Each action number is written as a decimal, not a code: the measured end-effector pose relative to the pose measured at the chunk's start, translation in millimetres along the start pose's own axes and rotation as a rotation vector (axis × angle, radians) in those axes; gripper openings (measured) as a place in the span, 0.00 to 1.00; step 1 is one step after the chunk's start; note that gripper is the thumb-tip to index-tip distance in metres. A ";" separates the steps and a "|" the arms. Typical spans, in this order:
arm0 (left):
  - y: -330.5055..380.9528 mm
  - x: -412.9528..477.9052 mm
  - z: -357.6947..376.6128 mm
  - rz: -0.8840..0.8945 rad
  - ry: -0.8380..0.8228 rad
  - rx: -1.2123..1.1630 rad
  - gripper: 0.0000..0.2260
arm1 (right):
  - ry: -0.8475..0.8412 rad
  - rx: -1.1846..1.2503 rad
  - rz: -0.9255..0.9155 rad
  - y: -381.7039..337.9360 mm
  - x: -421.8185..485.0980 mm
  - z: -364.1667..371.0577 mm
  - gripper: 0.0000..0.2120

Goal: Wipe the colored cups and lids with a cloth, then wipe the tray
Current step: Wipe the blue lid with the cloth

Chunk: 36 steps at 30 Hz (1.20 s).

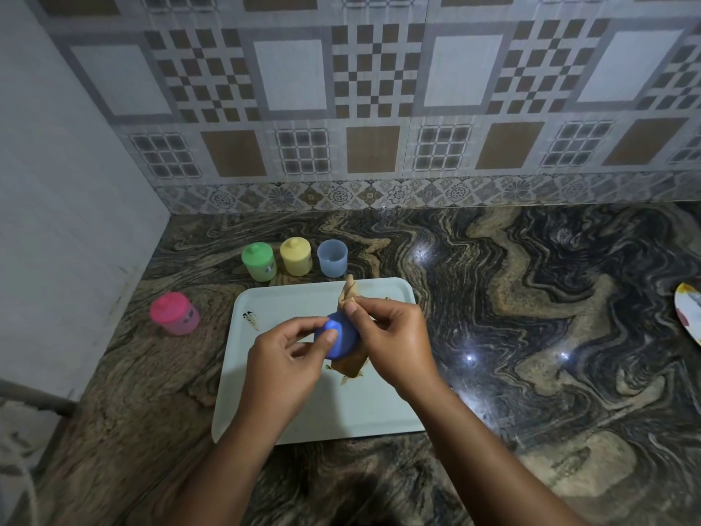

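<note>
Above the white tray [303,411], my left hand [282,358] pinches a blue lid [341,337] by its knob. My right hand [394,339] presses a tan cloth [351,292] against the lid's far side; cloth ends stick out above and below the hands. Behind the tray stand a green cup [259,261] and a yellow cup [296,257], both with lids on, and an open, lidless blue cup [332,258]. A pink cup [174,313] with its lid on sits left of the tray. A dark smear [251,320] marks the tray's left part.
The work surface is a dark marbled stone counter [531,317], backed by a patterned tile wall [379,108] and a plain wall [57,222] on the left. The edge of a painted plate [688,311] shows at the far right.
</note>
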<state>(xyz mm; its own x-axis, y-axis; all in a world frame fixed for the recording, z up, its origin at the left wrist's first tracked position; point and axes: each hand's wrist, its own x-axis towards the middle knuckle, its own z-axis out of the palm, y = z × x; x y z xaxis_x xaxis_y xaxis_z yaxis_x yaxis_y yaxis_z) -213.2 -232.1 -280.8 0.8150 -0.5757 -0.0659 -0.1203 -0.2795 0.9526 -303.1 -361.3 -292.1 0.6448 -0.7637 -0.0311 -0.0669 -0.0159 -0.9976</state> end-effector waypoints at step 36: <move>-49.8 226.5 67.4 0.226 0.087 0.571 0.09 | 0.085 -0.672 -0.452 103.4 180.4 4.2 0.14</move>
<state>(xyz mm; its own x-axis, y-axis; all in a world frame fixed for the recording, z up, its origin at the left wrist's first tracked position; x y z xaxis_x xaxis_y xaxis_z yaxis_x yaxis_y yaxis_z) -60.8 -400.4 -363.2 0.7742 -0.6108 0.1662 -0.5600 -0.5385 0.6296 -190.6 -498.0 -401.0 0.6608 -0.6366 0.3975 -0.2740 -0.6977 -0.6619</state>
